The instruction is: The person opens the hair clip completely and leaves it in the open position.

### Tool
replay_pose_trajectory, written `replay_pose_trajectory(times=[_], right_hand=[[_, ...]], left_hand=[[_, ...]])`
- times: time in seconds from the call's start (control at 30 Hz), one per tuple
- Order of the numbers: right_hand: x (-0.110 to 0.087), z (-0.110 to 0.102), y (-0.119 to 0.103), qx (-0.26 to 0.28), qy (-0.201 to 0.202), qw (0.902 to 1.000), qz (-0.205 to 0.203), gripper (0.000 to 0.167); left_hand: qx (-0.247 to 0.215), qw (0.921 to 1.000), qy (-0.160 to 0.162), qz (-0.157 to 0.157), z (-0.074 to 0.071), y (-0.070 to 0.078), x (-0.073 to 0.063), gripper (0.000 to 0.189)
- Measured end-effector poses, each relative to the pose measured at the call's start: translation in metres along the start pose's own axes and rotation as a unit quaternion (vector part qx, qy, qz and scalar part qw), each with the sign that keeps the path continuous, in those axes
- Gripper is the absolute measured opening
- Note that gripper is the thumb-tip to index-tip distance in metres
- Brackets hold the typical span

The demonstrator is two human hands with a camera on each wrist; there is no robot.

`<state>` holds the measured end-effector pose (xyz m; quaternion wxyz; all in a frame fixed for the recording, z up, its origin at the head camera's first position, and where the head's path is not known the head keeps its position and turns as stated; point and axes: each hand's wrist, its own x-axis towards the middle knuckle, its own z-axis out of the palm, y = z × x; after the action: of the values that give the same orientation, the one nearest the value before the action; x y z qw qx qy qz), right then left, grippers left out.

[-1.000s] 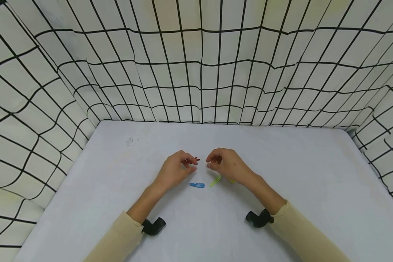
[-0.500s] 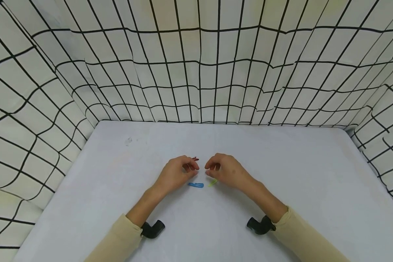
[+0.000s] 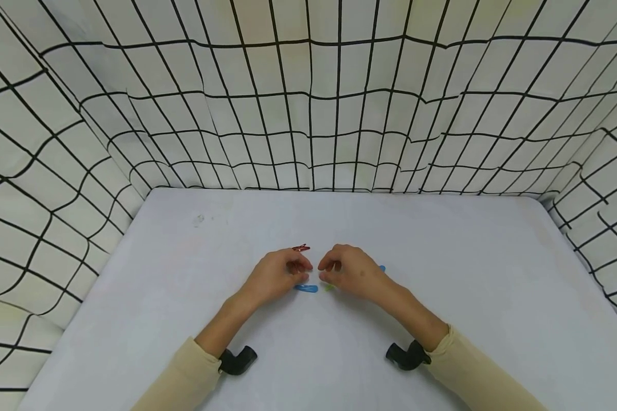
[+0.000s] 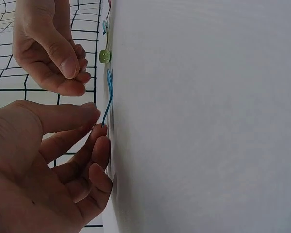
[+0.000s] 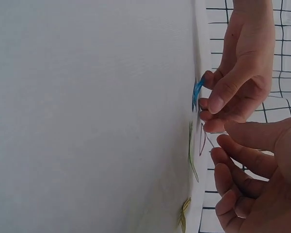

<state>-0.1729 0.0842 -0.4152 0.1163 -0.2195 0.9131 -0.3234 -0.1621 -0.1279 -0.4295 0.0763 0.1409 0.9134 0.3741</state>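
My left hand [image 3: 277, 274] hovers with bent fingers, thumb and fingertips apart, above the left end of a blue snap hair clip [image 3: 307, 289] lying on the white table. Facing it, my right hand [image 3: 355, 270] hangs loosely curled, with nothing visible between its fingertips. Under its fingers a green hair clip [image 3: 329, 287] is mostly covered. Just beyond the left hand lies a red hair clip [image 3: 301, 248]. A second blue clip [image 3: 383, 268] peeks out behind the right hand. In the right wrist view a yellow clip [image 5: 185, 213] also lies on the table.
The white-covered table [image 3: 442, 245] spreads around both hands. White walls with black netting [image 3: 308, 120] rise at the back and sides. Each wrist carries a black curved mount [image 3: 239, 361] close to the tabletop.
Both hands have come slightly nearer the body, and their fingertips nearer each other. More of the red clip shows; the right hand now covers most of the green clip and the yellow one in head view.
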Motion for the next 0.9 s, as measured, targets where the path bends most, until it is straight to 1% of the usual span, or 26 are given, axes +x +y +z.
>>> replay_pose_trajectory(times=[0.3, 0.57, 0.7, 0.9], right_hand=[[-0.003, 0.003, -0.002, -0.001, -0.007, 1.0, -0.006, 0.013], [-0.002, 0.009, -0.006, 0.0, -0.016, 0.9998, -0.009, 0.01], [-0.001, 0.011, -0.008, -0.002, -0.025, 0.9997, -0.005, 0.01], [0.0, 0.015, -0.01, 0.0, -0.037, 0.9993, 0.002, 0.011]], left_hand=[[0.013, 0.9998, -0.017, 0.001, -0.002, -0.001, -0.004, 0.015], [0.005, 0.9999, -0.013, 0.009, -0.005, -0.005, -0.011, 0.014], [0.005, 0.9997, -0.019, 0.011, -0.006, -0.006, -0.014, 0.013], [0.012, 0.9993, -0.027, 0.024, -0.007, -0.006, -0.016, 0.016]])
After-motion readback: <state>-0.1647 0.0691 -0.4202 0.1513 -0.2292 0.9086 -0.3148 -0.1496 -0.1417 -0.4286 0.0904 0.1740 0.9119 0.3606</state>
